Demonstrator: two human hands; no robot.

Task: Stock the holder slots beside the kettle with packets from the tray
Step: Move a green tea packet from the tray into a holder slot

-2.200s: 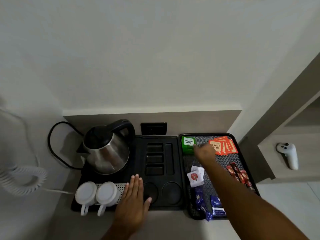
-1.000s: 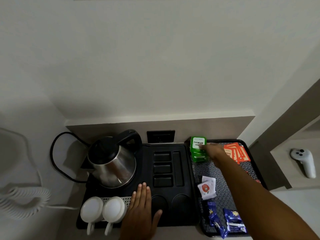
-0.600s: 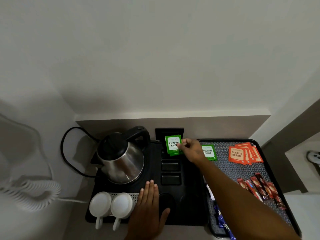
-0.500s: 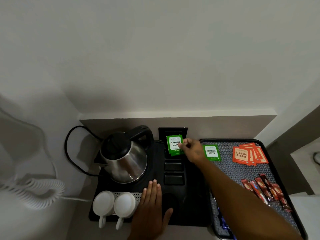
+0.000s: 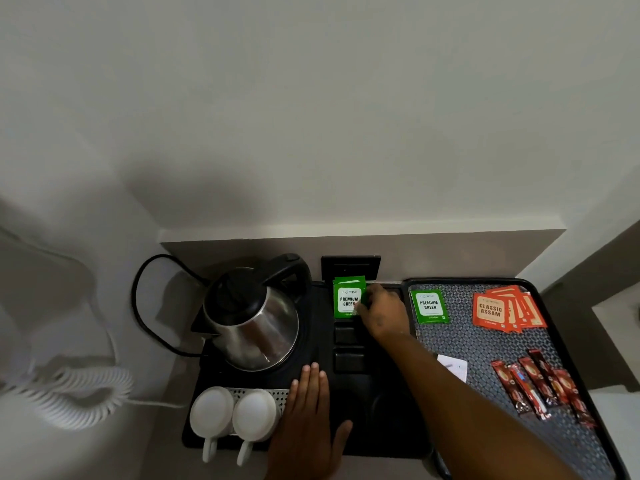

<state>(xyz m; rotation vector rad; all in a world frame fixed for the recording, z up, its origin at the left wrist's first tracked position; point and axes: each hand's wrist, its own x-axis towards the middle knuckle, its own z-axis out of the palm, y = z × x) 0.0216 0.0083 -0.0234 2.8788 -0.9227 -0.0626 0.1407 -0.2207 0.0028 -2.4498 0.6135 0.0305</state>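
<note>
A steel kettle (image 5: 252, 317) stands on the black holder (image 5: 318, 327). Three small slots run in a column beside it; the two nearer slots (image 5: 348, 362) are bare. My right hand (image 5: 382, 313) pinches green "Premium Green" tea packets (image 5: 348, 299) standing in the far slot. My left hand (image 5: 308, 424) lies flat, fingers apart, on the holder's front. On the black tray (image 5: 540, 306) at right lie one green packet (image 5: 429, 306), orange "Classic Assam" packets (image 5: 502, 308), red stick sachets (image 5: 540, 386) and a white packet (image 5: 453, 367), partly hidden by my forearm.
Two white cups (image 5: 235, 415) sit upside down at the holder's front left. A black cord (image 5: 145, 306) loops behind the kettle, and a coiled white cord (image 5: 69, 393) lies at the far left. A dark wall socket (image 5: 349, 266) is behind the holder.
My right hand lifted green packets from the tray, carried them left and lowered them into the far slot. One green packet stayed on the tray. My left hand stayed put.
</note>
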